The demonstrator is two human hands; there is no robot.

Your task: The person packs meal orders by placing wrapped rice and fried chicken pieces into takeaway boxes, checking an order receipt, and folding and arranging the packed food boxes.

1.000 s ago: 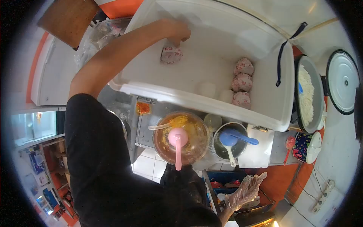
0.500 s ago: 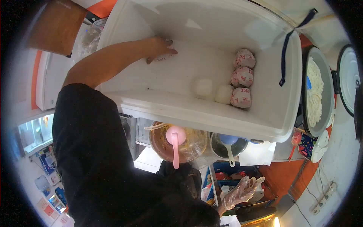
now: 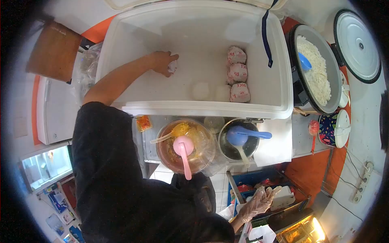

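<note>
Wrapped bundle, one: mostly covered by the left hand, only a pale edge showing; its lettering cannot be read. Right hand, in clear glove: contact with the items below cannot be told. Bowl, one: contents partly covered by pink ladle. Pot, one: interior partly hidden beneath blue ladle. Blue scoop: lower part obscured in rice. Desk: largely concealed by white bin. Dark strap: cut off at upper edge. Black sleeve: adjoining clothing cropped below. Papers, lower left: blurred, print illegible.
</note>
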